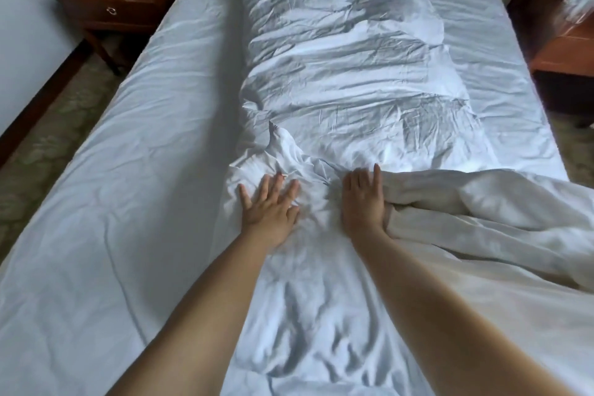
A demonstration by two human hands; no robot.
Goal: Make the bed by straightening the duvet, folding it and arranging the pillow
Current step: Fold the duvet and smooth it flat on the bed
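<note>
A white, rumpled duvet lies in a long heap down the middle of the bed, running from the top centre of the frame to the bottom. The left hand lies flat on it at centre frame, fingers spread. Just beside it, the right hand presses on the duvet with straight fingers against a bunched fold. A wooden nightstand stands at upper left.
</note>
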